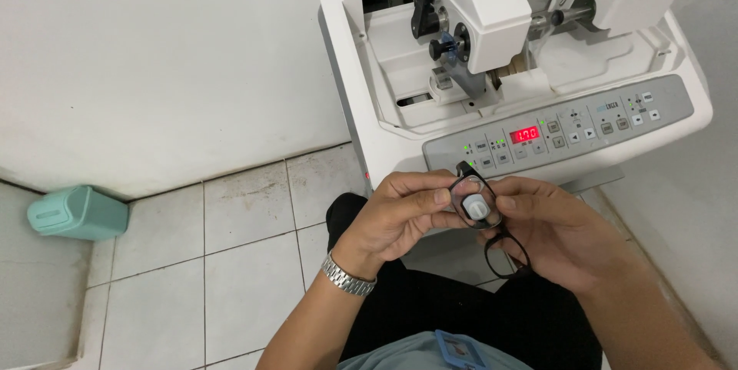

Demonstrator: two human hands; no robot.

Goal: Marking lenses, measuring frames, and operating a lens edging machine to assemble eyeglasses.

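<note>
In the lower middle of the frame, the left hand (403, 212) is curling its fingers and thumb around the rim of a pair of black-framed glasses (484, 212), gripping them at the lens nearer the top. The right hand (557, 228) is closing loosely around the other side, its thumb pressing beside a small grey block (477, 206) that is sitting on the lens, while the lower part of the frame is poking out beneath its palm. A metal watch (347, 275) is circling the left wrist. Just above the hands, a white machine (369, 109) is filling the upper right of the frame, its grey control panel (676, 97) showing a red lit display (526, 135). At the far left, a pale green bin (77, 213) is lying on the tiled floor (231, 262).
</note>
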